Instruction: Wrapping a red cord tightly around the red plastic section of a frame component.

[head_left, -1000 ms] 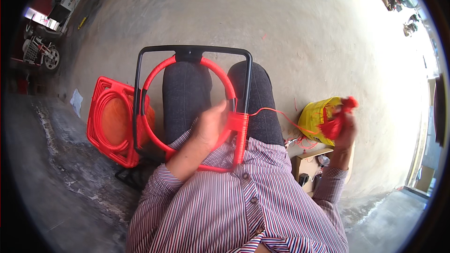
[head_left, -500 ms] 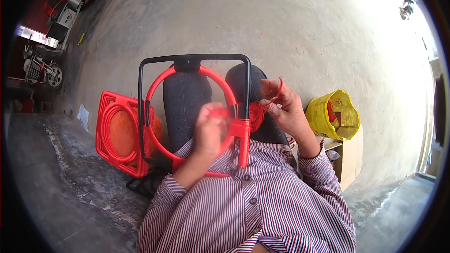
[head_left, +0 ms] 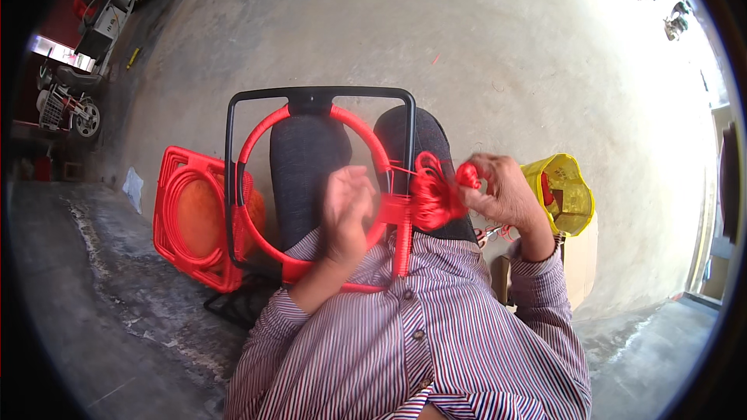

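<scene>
A black square metal frame (head_left: pixel 230 148) with a red wrapped ring (head_left: pixel 257 128) inside lies across my lap. My left hand (head_left: pixel 348 214) rests on the ring's near right side, fingers curled around the red wrapped part by the frame's right bar. My right hand (head_left: pixel 498 190) is just right of the frame and grips a bundle of red cord (head_left: pixel 440 190). A strand runs from the bundle to the ring.
A finished red frame with a ring (head_left: pixel 191 222) lies on the concrete floor to my left. A yellow bag (head_left: pixel 568 194) with red material sits to my right. Parked machines (head_left: pixel 101 15) stand at the far left.
My right hand came back from the yellow bag to the frame's right side, carrying the red cord bundle. My left hand stayed on the ring.
</scene>
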Demonstrator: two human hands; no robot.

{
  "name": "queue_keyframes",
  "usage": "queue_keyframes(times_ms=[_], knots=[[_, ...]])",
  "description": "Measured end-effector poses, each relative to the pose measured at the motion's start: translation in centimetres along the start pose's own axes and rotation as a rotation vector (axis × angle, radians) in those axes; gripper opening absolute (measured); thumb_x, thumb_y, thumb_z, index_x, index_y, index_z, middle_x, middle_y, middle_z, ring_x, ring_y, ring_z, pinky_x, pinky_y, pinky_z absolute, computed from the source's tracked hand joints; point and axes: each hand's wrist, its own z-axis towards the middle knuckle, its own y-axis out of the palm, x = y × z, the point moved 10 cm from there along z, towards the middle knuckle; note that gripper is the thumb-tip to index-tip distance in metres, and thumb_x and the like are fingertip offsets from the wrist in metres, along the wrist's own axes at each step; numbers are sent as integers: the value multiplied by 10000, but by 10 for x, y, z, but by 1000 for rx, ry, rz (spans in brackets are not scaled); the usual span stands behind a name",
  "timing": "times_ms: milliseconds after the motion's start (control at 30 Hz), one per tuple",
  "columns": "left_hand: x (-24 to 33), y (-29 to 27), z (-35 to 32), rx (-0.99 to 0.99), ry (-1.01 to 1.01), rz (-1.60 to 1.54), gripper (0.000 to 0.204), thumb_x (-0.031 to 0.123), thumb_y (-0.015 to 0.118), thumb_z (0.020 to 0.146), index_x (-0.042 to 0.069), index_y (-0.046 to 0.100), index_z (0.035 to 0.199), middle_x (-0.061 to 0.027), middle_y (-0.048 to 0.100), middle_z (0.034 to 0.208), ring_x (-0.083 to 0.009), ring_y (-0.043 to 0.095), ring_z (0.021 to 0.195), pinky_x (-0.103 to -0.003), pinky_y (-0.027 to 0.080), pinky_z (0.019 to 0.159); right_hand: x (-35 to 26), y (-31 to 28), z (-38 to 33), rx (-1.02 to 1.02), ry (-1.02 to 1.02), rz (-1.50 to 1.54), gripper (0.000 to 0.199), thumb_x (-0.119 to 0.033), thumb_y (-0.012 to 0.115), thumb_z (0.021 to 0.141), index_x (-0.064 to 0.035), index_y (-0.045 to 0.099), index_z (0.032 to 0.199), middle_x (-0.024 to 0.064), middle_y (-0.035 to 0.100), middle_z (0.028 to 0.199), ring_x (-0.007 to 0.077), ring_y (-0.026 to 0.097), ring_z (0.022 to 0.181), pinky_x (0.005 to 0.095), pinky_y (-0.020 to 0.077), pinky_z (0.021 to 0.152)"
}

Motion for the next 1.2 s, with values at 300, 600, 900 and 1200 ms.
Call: queue_keyframes(times_ms=[300,600,900,1200], knots=[[-25,15,4,-50,-328,-216,476,265,418,960,39,375,1377,-116,628,992,-187,628,899,-310,493,786,152,-118,-83,650,132,1383,254,-283,571,913,-33,567,955,106,610,865,222,610,893,321,503,701],[-36,32,2,-242,-390,-346,461,103,401,772,-51,489,1198,-160,617,1107,-222,605,1042,-340,470,933,42,85,-32,-250,534,751,322,-96,681,842,22,609,1132,24,639,736,61,570,594,212,463,557],[-44,19,4,-86,-457,-279,278,81,421,820,-37,561,1029,-140,652,987,-201,634,941,-311,482,896,57,81,-32,189,546,1220,51,-59,627,874,-25,592,856,99,673,886,170,644,844,317,517,789],[-48,8,0,-166,-453,-231,85,63,486,841,32,565,829,-65,630,833,-145,604,764,-267,484,778,53,97,-36,174,532,1385,98,-55,633,895,-47,539,868,57,581,709,164,603,668,287,501,657]])
